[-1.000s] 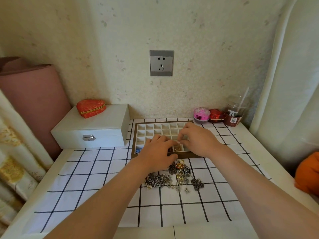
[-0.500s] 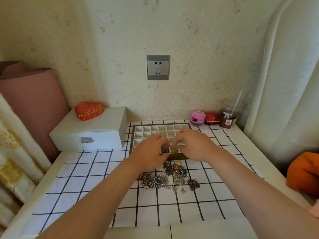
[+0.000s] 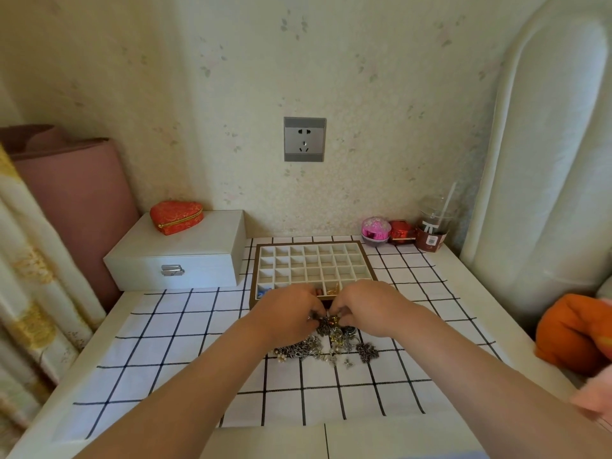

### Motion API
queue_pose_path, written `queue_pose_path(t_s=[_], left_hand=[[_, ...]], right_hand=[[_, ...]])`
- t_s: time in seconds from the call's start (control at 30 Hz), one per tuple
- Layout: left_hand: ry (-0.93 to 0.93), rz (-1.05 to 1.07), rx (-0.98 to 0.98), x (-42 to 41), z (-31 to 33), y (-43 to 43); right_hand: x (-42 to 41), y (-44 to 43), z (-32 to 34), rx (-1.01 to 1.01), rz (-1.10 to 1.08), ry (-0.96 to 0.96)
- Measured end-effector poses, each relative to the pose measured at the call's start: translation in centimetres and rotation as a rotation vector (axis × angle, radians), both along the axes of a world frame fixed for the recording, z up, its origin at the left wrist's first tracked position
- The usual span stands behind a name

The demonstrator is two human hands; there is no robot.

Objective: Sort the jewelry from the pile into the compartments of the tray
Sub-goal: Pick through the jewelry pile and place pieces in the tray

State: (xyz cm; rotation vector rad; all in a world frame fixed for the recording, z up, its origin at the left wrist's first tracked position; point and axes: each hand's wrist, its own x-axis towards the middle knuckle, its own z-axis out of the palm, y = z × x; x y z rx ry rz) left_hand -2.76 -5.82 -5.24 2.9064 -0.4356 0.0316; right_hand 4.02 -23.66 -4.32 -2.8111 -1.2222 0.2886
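Pile (image 3: 331,342) is lying on the checked cloth (image 3: 165,342) over the bench (image 3: 463,286), just in front of the tray (image 3: 253,279). Both hands are working at the pile's far edge. Left hand (image 3: 288,313) and right hand (image 3: 367,309) are arching knuckles-up, fingers curling down into the metal, tips nearly meeting. Whether either is actually pinching a piece, I cannot tell (the tips are burying themselves among the links). Tray's near row is holding a blue, a red and a gold item; the other compartments are looking bare.

Judgement: pieces are light, small and slick, and the chains are limp and snagging on neighbours. Better taking one by a solid part, a charm or ring body, and lifting slowly so tangled links are dropping away rather than dragging the heap.
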Motion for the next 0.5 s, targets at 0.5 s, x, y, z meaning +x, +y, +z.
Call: queue_pose_path(t_s=[0.5], left_hand=[[0.034,0.25,-0.701,1.6,0.6,-0.6]], right_hand=[[0.5,-0.8,1.4,0.594,-0.31,0.356]])
